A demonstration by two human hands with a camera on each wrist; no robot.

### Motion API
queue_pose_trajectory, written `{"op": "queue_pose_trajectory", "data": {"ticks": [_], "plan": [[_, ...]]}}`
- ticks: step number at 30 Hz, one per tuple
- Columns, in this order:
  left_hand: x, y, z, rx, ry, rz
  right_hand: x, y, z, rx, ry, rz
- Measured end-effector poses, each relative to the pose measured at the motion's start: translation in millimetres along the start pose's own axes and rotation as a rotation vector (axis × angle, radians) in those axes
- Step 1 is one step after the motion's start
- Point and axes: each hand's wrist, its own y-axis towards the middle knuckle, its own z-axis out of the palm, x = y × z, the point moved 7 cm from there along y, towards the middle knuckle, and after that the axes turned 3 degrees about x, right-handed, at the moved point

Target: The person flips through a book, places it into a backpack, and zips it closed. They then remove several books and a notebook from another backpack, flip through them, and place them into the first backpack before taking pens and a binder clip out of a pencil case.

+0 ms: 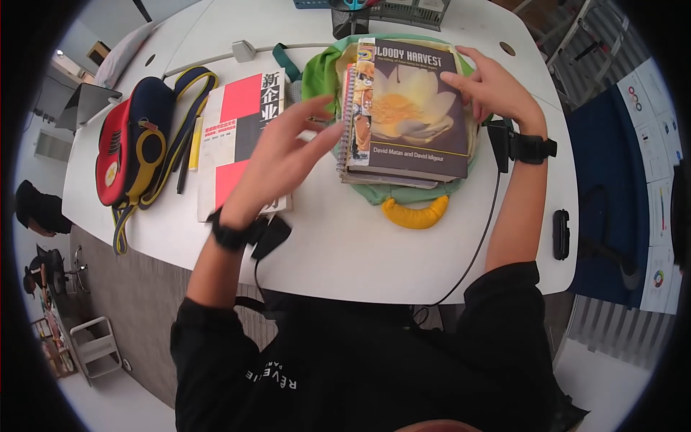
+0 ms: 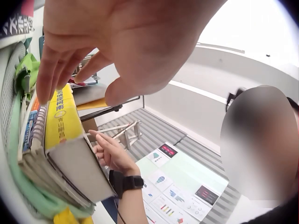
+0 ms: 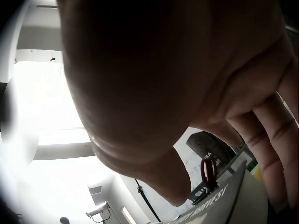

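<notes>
Here's the dark book (image 1: pixel 414 108), atop a stack (image 1: pixel 403 178) towards the table's (image 1: pixel 360 259) right edge, left hand (image 1: pixel 277 155) beside its left side, fingers loosely spread, right hand (image 1: pixel 500 90) at its far-right corner, thumb and fingers parted.

White counter (image 1: pixel 338 263), curved edges. Left side: navy-and-red bag (image 1: pixel 121 155), yellow trim, straps trailing. Black pen (image 1: pixel 182 174) just beside the straps. Next, thick red, white and grey book (image 1: pixel 234 144), cover up. Middle: green bag (image 1: pixel 322 81), yellow handle toward near edge. Far edge: black mesh cup (image 1: pixel 349 24), grey basket (image 1: pixel 414 14) beside it. Right edge: small black object (image 1: pixel 561 234).
</notes>
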Motion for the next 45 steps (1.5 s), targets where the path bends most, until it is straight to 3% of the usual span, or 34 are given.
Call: {"op": "queue_pose_trajectory", "data": {"ticks": [2,4,6,9,14,16,17,19,21,23,24,26,31,34,36,38,40,42,43,45], "plan": [[18,27,16,0.145,-0.064,-0.139,2,3,15,0.074,0.046,0.019],[18,36,23,0.214,-0.025,-0.193,13,7,19,-0.007,0.051,-0.124],[17,38,35,0.293,0.003,-0.249,13,11,24,-0.021,0.046,-0.084],[3,30,38,0.156,0.044,-0.024,8,20,29,-0.011,0.069,-0.083],[21,14,26,0.07,-0.115,-0.129,29,12,14,-0.092,0.205,-0.244],[28,10,17,0.015,-0.165,-0.173,83,-18,1,0.339,0.736,-0.323],[34,10,11,-0.036,-0.301,-0.17,53,7,13,-0.027,0.707,-0.438],[27,4,0,-0.199,-0.513,-0.176,63,4,19,-0.019,0.771,-0.39],[30,-1,-3,-0.213,-0.64,-0.202,66,2,22,-0.018,0.834,-0.342],[36,-5,-1,-0.235,-0.872,-0.293,71,3,27,0.016,0.55,-0.328],[37,-5,-1,-0.235,-0.871,-0.286,68,7,32,0.013,0.548,-0.334],[48,-9,1,-0.296,-0.904,-0.364,65,9,35,-0.122,0.449,-0.461],[48,-6,9,-0.2,-1.048,-0.362,66,8,29,-0.141,0.402,-0.485],[48,-6,10,-0.209,-1.092,-0.345,60,10,14,-0.246,0.353,-0.579],[53,-5,7,-0.221,-1.123,-0.328,54,6,-3,-0.5,0.198,-0.666],[59,-4,6,-0.188,-1.136,-0.324,50,9,-6,-0.505,0.123,-0.639],[53,-7,5,-0.199,-1.092,-0.294,46,14,8,-0.223,0.601,-0.484],[45,-6,8,-0.047,-1.308,-0.169,57,7,10,-0.207,0.597,-0.488],[61,-10,5,-0.314,-1.287,-0.282,61,5,13,-0.189,0.549,-0.489],[82,-10,6,-0.26,-1.383,-0.284,64,3,16,-0.176,0.503,-0.48]]}}
